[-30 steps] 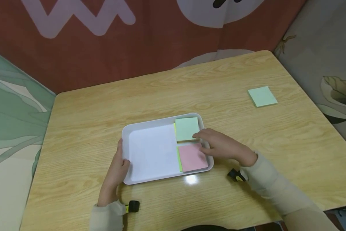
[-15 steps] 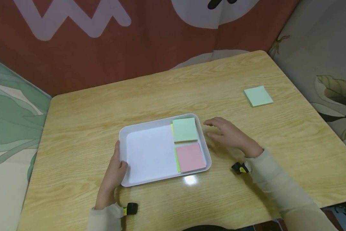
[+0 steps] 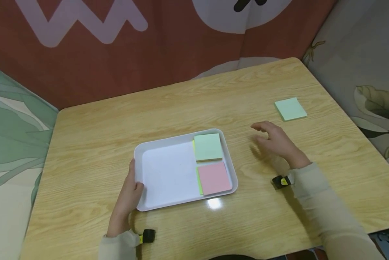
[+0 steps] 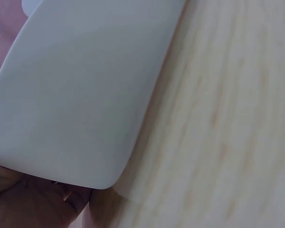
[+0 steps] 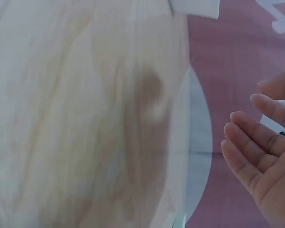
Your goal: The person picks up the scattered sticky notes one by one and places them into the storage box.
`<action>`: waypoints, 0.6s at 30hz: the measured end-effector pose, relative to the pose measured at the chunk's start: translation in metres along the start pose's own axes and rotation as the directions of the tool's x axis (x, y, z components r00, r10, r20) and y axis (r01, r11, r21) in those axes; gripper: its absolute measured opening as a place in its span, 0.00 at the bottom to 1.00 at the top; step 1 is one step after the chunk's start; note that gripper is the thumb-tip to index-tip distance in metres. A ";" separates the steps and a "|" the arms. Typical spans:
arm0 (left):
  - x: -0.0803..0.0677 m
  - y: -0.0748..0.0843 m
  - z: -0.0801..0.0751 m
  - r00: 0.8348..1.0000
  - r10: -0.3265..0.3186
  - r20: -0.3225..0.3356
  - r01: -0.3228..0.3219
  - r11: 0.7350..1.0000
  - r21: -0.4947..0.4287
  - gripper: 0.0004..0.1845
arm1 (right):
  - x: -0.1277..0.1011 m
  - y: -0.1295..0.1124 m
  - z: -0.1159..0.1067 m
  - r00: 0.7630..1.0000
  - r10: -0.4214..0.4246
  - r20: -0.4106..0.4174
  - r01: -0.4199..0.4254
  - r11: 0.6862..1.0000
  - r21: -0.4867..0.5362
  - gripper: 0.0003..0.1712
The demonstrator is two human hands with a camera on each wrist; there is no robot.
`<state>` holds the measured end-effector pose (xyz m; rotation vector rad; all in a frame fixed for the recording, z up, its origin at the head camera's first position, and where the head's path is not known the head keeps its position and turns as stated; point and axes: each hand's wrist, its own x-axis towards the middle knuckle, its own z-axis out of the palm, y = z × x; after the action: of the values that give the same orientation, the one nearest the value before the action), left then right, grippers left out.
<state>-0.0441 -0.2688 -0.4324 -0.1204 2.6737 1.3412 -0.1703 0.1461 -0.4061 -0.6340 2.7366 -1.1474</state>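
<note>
Currently the left hand (image 3: 126, 200) grips the smooth white rounded tray's (image 3: 139, 155) left rim; 2 square paper pads (image 3: 210, 162) lie inside. Right hand (image 3: 277, 142) hovers, fingers (image 5: 249, 142) loosely apart, over the wood-grain surface (image 3: 94, 144).

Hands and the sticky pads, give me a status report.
Left hand holds the tray edge. Right hand open, above the table, empty. Green pad and pink pad in tray; another green pad lies beyond, path unobstructed.

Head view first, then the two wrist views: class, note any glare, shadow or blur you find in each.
Head view: sharp, with a bright glare spot on the table just in front of the white tray. Left wrist view: tray edge and wood grain close and soft. Right wrist view: blurred, with a dark shadow on the wood beside the right hand.
</note>
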 end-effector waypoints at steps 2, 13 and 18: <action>0.000 -0.001 0.000 1.000 -0.002 0.000 0.002 1.000 -0.001 0.39 | 0.000 0.004 -0.002 1.000 0.007 -0.017 -0.008 1.000 -0.004 0.20; -0.001 0.002 0.000 0.999 -0.053 0.010 0.053 0.999 0.015 0.39 | 0.002 0.029 -0.024 0.993 0.099 -0.060 -0.100 0.995 -0.015 0.21; -0.001 0.002 0.000 0.999 -0.041 0.009 0.041 0.999 0.016 0.39 | 0.002 0.040 -0.031 0.987 0.144 -0.065 -0.145 0.989 -0.014 0.21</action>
<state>-0.0436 -0.2681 -0.4308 -0.1655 2.6590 1.3048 -0.1929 0.1909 -0.4124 -0.3992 2.7957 -1.1282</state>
